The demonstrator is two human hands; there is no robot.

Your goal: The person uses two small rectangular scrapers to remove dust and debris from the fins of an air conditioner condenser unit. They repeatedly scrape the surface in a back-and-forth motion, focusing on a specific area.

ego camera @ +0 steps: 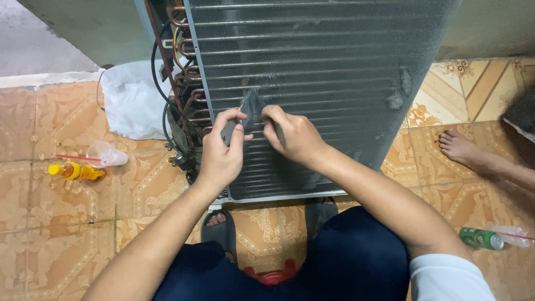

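Both my hands, left (222,151) and right (294,135), pinch what looks like a dust clump (253,106) against the coil (334,67).

Your left hand (222,149) and right hand (292,135) covered most of the dark tool (253,106) they pinched, so its shape stayed unclear. The condenser coil (334,67) ran off the top edge. Someone's bare foot (458,146) was cut off at right.
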